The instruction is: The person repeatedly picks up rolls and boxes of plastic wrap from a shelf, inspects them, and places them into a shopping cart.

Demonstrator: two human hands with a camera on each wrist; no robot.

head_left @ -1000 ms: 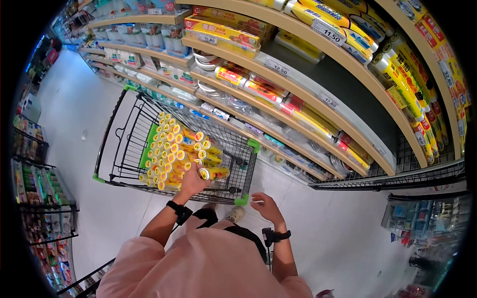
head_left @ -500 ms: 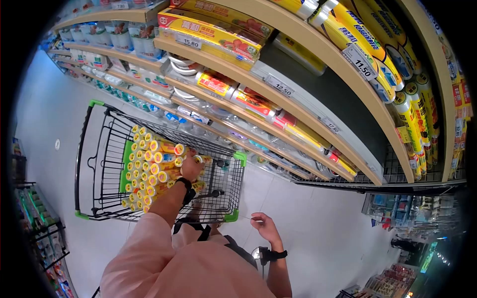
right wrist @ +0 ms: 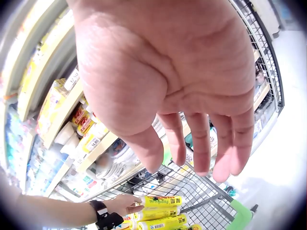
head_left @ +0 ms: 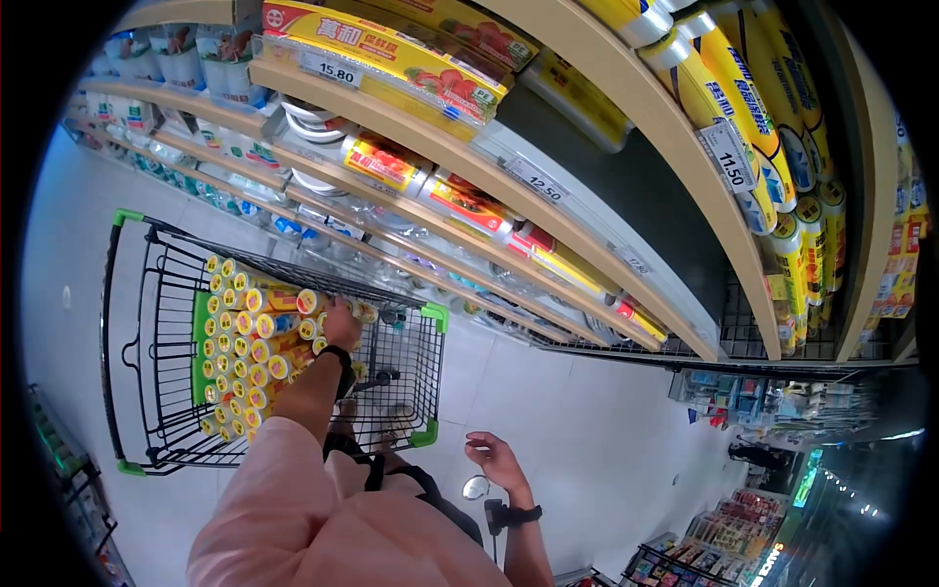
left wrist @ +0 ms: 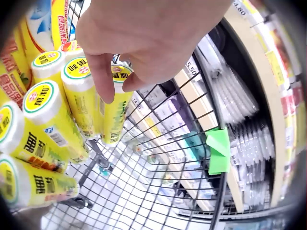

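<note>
A shopping cart (head_left: 426, 432) holds a stack of yellow rolls of food bags (head_left: 240, 342), white round ends up. My left hand (head_left: 340, 325) reaches into it at the stack's right side. In the left wrist view, its thumb and a finger pinch the top end of a yellow roll of food bags (left wrist: 114, 117), which stands beside other yellow rolls (left wrist: 43, 108). My right hand (head_left: 499, 462) hangs in the air outside the cart, palm bare and fingers loosely bent in the right wrist view.
Shelves (head_left: 421, 132) line the far side of the cart. They carry yellow boxes (head_left: 381, 59), more yellow rolls (head_left: 719, 93) and stacked plastic ware. Bare wire mesh (left wrist: 144, 196) shows at the cart's right end. Pale tiled floor (head_left: 558, 401) lies to the right.
My left hand has moved from the near side of the rolls to their far right side. The head view has shifted, so the cart sits further left. My right hand stays empty.
</note>
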